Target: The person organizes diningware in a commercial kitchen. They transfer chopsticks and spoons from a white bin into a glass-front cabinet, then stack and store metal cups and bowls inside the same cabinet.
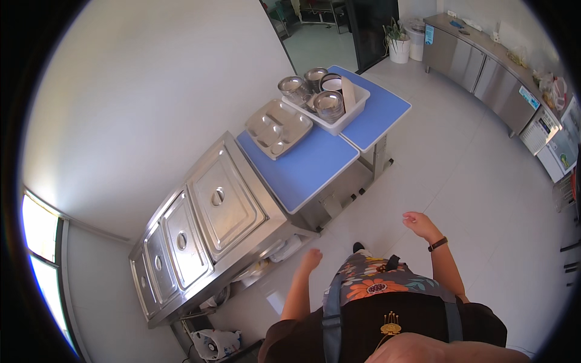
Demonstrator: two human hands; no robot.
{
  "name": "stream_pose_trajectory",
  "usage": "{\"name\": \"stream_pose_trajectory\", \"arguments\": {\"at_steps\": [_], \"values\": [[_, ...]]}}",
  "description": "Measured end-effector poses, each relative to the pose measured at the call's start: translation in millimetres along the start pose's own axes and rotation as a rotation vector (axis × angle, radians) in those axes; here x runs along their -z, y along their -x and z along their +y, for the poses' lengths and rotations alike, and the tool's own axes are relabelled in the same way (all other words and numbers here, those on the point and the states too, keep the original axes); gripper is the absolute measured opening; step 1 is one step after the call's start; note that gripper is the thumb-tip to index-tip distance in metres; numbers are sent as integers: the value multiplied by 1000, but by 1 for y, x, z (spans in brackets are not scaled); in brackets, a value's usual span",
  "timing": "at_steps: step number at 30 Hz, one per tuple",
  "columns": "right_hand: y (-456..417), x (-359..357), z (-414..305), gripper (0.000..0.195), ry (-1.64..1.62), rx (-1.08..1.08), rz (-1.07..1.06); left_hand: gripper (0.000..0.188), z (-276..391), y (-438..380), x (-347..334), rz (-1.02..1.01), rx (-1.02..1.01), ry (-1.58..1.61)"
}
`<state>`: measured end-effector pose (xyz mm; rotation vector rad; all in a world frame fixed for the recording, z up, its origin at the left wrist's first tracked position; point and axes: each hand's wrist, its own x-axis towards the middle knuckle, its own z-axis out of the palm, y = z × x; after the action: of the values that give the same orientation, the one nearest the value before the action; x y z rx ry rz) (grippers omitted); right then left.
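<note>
My left hand (312, 259) hangs beside the steel food warmer counter (283, 222), loosely curled, with no object visible in it. Its fingers are partly hidden by the hand. Over the tiled floor to the right, my right hand (418, 224) is held out empty, fingers bent and the thumb a little apart. Neither hand touches anything. In front of me, a blue-topped table (313, 159) bears stacked steel compartment trays (278, 127). Behind these, a white plastic tub (345, 125) holds stacked steel bowls (329, 104) and a flat beige piece (348, 93).
Several steel lids (227, 199) cover the food warmer's wells at left. A second blue table (383, 106) adjoins the first. Steel cabinets (494, 72) line the right wall, near a potted plant (398, 43). A doorway (317, 41) opens beyond. A plastic bag (218, 342) sits low at left.
</note>
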<state>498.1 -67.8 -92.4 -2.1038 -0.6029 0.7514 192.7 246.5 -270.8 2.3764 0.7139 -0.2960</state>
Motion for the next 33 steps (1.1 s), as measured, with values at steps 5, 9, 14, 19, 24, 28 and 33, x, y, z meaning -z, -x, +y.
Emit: {"name": "stream_pose_trajectory", "arguments": {"at_steps": [5,9,14,19,24,28,33], "values": [[-74,21,17,32,8,-125,-57,30,158,-183,130,191,86,834],[-143,27,13,28,-271,-246,-89,39,236,-257,231,326,9,865],[-268,34,-21,23,-490,-100,-119,47,214,-378,277,464,52,805],[-380,51,-84,21,-666,-29,-154,51,211,-466,305,296,240,475],[-426,64,-103,22,-712,-110,-252,41,234,-486,321,89,227,186],[-434,62,-97,21,-741,-241,-280,34,250,-487,347,-226,376,283],[-433,57,-103,23,-747,-291,-273,28,250,-487,350,-251,404,627]]}}
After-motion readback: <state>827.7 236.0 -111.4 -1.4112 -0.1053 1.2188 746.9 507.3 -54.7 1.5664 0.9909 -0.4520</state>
